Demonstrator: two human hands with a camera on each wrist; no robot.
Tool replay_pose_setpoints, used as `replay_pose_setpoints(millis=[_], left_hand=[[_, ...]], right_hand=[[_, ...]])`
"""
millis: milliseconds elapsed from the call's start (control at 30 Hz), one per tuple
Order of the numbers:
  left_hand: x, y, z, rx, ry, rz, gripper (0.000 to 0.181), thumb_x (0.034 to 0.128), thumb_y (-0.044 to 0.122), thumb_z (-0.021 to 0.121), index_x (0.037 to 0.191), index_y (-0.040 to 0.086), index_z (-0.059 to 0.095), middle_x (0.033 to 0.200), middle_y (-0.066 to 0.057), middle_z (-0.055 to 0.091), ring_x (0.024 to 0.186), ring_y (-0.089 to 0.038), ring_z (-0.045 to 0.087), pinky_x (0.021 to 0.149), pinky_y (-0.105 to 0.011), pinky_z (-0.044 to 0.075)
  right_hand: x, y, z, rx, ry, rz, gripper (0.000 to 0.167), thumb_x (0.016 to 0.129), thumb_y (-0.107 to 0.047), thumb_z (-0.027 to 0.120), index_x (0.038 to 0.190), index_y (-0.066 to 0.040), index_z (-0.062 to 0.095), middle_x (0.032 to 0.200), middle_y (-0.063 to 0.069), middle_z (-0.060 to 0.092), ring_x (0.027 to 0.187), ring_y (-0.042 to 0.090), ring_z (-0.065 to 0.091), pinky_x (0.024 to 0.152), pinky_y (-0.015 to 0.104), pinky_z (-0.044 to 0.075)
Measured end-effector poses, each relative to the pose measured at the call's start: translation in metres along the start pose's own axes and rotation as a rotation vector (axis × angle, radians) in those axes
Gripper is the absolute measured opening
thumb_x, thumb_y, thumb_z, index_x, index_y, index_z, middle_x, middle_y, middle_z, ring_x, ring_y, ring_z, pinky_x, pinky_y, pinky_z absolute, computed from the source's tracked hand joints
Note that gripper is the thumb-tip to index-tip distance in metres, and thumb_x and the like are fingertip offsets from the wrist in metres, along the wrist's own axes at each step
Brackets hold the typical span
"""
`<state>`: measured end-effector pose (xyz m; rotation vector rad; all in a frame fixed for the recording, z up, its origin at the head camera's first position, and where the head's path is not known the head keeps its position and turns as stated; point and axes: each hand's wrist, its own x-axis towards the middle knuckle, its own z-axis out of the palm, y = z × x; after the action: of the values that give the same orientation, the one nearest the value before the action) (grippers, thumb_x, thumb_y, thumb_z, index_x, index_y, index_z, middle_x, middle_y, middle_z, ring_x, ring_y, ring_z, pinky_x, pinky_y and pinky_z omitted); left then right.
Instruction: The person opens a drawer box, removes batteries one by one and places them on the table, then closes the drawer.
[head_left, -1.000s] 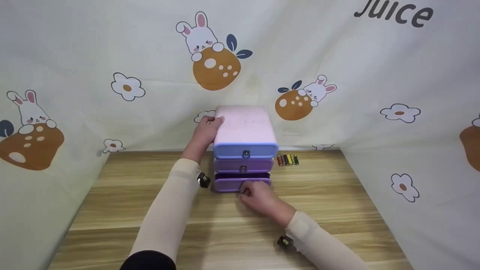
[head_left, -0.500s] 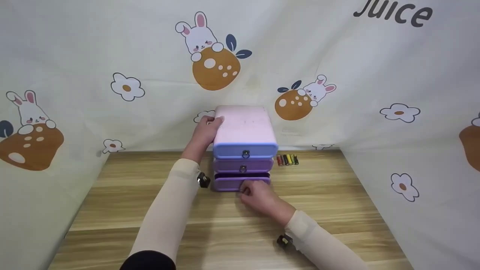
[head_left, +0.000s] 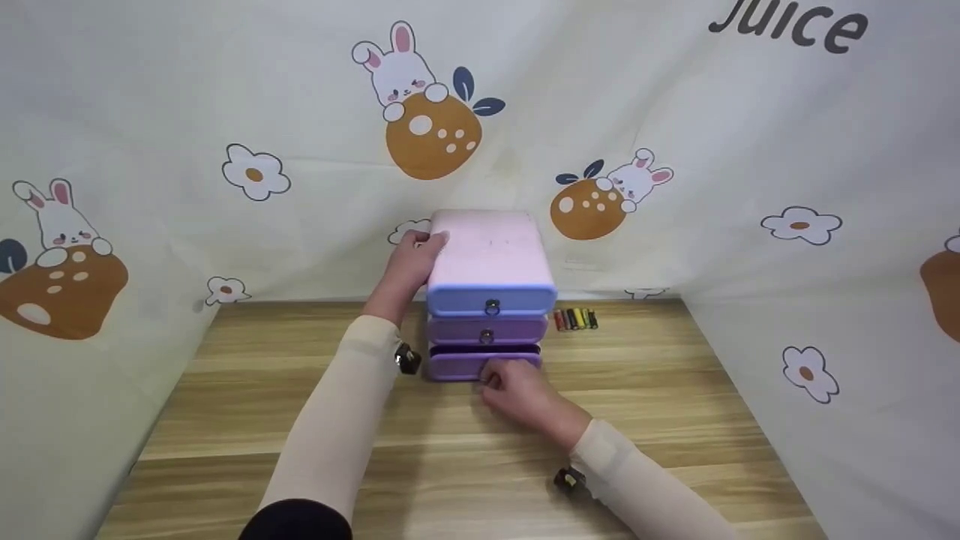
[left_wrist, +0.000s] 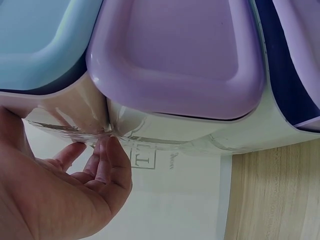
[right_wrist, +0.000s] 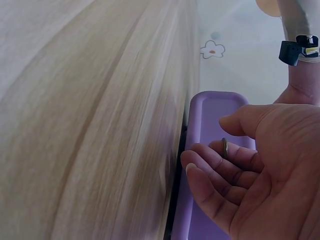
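Observation:
A small drawer cabinet (head_left: 491, 251) has a pink top, a blue top drawer (head_left: 457, 301) and purple drawers below. Its bottom drawer (head_left: 454, 367) stands a little way out, with a dark gap above its front. My left hand (head_left: 411, 266) rests against the cabinet's left side, thumb on the top edge; in the left wrist view its bent fingertips touch the side wall. At the bottom drawer's front, my right hand (head_left: 521, 394) has its index finger hooked through the ring pull (right_wrist: 225, 148), while the thumb stays apart. What lies inside the drawer is hidden.
Several batteries (head_left: 576, 319) lie in a row on the wooden table (head_left: 637, 390), right of the cabinet. Behind hangs a pale cloth (head_left: 322, 217) printed with rabbits and flowers. The middle drawer (head_left: 450, 330) appears closed.

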<state>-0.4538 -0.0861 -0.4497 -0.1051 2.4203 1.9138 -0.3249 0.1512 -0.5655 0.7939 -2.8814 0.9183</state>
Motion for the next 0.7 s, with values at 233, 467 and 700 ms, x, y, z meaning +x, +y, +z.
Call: replay_pose_setpoints(millis=[233,467,700], left_hand=[[0.0008,0.0006,0.0005,0.009,0.0,-0.011,0.074,0.1075,0.061,0.059,0.157,0.008,0.047,0.153,-0.018,0.055,0.131,-0.029,0.059,0.11,-0.047,0.051],[-0.0002,0.0011,0.0009,-0.009,0.0,0.009,0.071,0.1079,0.058,0.059,0.154,0.005,0.048,0.152,-0.019,0.055,0.128,-0.03,0.06,0.106,-0.046,0.052],[-0.0017,0.0011,0.0005,-0.028,0.005,0.026,0.068,0.1081,0.055,0.06,0.151,0.004,0.049,0.15,-0.02,0.056,0.126,-0.03,0.061,0.104,-0.045,0.053]], right_hand=[[0.0008,-0.0003,-0.0011,0.013,0.004,0.002,0.009,0.09,-0.006,0.079,0.098,-0.008,0.077,0.088,0.001,0.076,0.077,0.013,0.07,0.072,0.03,0.06],[0.0012,0.0006,-0.0015,0.01,-0.003,0.009,0.01,0.091,-0.007,0.079,0.101,-0.008,0.077,0.089,0.0,0.076,0.077,0.011,0.069,0.072,0.029,0.06],[0.0023,0.002,-0.0007,0.005,-0.003,-0.005,0.012,0.09,-0.004,0.078,0.102,-0.007,0.076,0.089,0.001,0.075,0.079,0.011,0.069,0.073,0.029,0.06]])
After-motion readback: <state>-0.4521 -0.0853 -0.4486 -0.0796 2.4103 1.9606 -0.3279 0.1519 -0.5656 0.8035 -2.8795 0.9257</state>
